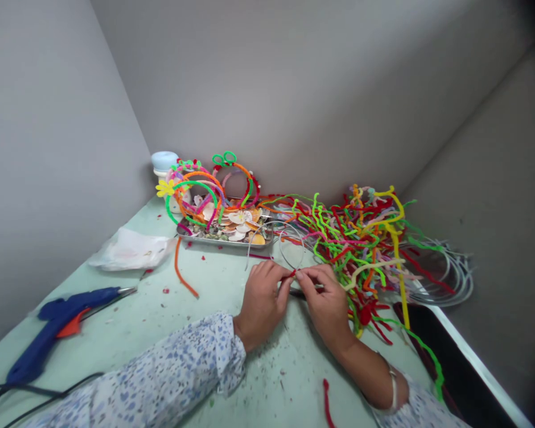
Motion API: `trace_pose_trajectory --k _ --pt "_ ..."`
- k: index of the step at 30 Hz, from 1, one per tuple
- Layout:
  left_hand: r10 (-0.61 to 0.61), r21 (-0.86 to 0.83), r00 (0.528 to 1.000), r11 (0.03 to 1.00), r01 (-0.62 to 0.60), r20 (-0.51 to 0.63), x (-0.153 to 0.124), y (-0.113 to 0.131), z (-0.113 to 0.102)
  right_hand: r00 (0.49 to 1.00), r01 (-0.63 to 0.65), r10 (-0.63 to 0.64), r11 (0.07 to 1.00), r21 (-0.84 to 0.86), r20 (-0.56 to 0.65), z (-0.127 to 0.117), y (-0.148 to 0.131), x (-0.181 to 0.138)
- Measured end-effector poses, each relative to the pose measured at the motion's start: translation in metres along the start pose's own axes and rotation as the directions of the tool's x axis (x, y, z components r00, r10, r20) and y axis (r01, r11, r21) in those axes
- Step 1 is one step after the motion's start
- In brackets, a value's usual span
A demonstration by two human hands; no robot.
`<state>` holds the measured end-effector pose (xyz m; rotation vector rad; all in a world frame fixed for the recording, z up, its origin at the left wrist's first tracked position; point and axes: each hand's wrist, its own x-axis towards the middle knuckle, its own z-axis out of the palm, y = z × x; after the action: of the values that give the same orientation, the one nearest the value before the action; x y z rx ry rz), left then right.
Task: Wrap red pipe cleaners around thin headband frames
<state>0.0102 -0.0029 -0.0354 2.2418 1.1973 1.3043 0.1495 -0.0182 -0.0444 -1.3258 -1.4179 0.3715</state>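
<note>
My left hand is closed in a pinch on a short red pipe cleaner. My right hand meets it there, its thumb and forefinger pinched at the same red piece. A thin grey wire headband curves up from between my fingertips, one arc passing in front of the shell tray. Most of the red piece is hidden by my fingers. Under my right hand, a dark slim tool lies partly covered on the table. Another red pipe cleaner rests near the front edge.
Behind my hands, pipe-cleaner headbands stand in a metal tray of shells. A tangled pipe-cleaner heap and coiled wire hoops lie right. At left are a blue glue gun, a plastic bag and an orange pipe cleaner.
</note>
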Motion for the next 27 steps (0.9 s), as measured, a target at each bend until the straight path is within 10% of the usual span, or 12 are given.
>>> trace_pose_trajectory --k 27 --pt "0.001 0.005 1.0 1.0 -0.001 0.007 -0.0006 0.0007 -0.0004 1.0 0.009 -0.009 1.0 0.01 -0.007 -0.0001 -0.0022 -0.0012"
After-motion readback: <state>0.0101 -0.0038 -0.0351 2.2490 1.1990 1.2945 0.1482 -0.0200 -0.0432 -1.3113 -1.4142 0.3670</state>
